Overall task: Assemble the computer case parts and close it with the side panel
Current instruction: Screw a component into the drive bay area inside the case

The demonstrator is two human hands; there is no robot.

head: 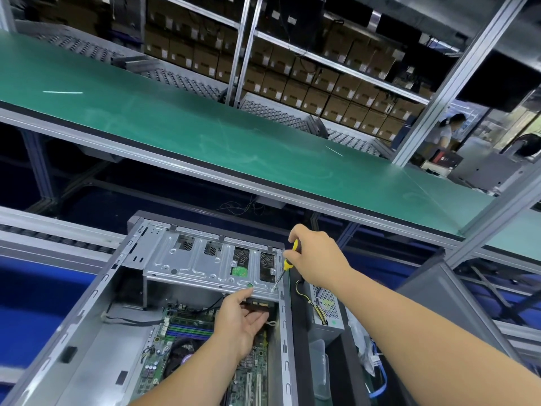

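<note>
Her right hand (314,256) grips a yellow screwdriver (288,260) tipped onto the drive cage (205,262), while the left hand (243,320), fingers relaxed, steadies its front edge.

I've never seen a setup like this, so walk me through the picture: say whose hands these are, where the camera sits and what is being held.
There is one picture, taken by a camera worn on a person's head, looking down at their own bare hands. An open computer case lies in front of them, its motherboard showing. The right hand grips a yellow-and-black screwdriver, its tip at a screw on the metal drive bracket. The left hand reaches under that bracket's front edge. A green workbench runs behind.
</note>
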